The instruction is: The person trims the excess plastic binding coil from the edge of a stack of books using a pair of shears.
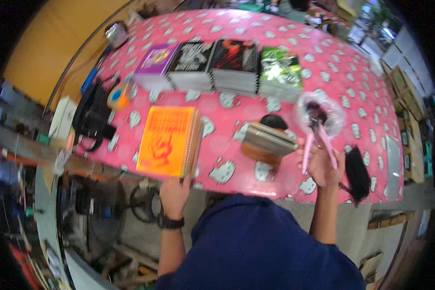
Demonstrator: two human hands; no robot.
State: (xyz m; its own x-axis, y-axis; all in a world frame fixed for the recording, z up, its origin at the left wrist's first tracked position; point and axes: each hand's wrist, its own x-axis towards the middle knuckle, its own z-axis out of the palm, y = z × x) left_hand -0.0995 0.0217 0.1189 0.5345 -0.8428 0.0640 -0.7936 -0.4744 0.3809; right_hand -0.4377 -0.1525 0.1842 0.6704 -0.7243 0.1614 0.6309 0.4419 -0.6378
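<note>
A stack of orange spiral notebooks (166, 140) lies near the table's front edge, left of the middle. At its near edge is my left hand (174, 195), closed on the stack, with the fingertips partly hidden there. My right hand (326, 166), palm up, holds pliers with pink handles (308, 152); the handles are spread apart. The pliers' dark jaws point away from me, over a clear plastic bag (336, 113) with dark contents. Left of the right hand, close to its fingers, stands a wooden holder with grey flat pieces (270, 137). A round black thing (274, 121) is behind it.
Purple (154, 60), black (191, 58), black-and-red (234, 58) and green (280, 67) notebook stacks stand in a row farther back. A black brush (357, 176) lies right of my right hand. Orange tape (117, 98) and a black bag (94, 111) sit at left.
</note>
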